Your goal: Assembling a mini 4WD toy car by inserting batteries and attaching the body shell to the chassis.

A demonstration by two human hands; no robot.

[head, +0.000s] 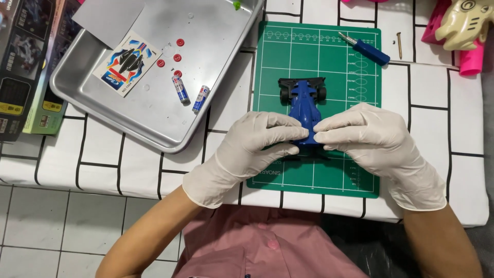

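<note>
A blue toy race car (303, 103) with black wheels lies on a green cutting mat (350, 170). Both hands wear white gloves. My left hand (252, 146) pinches the near end of the car from the left. My right hand (373, 144) pinches the same end from the right, fingertips almost meeting over the blue body. The near wheels are mostly hidden under the fingers.
A metal tray (149, 113) at the left holds a sticker sheet (127, 62), two small batteries (181, 90), several red round parts (177, 57) and a grey sheet. A blue-handled screwdriver (366, 49) and a screw (399, 45) lie at the mat's far right. Boxes sit far left, pink and cream toys far right.
</note>
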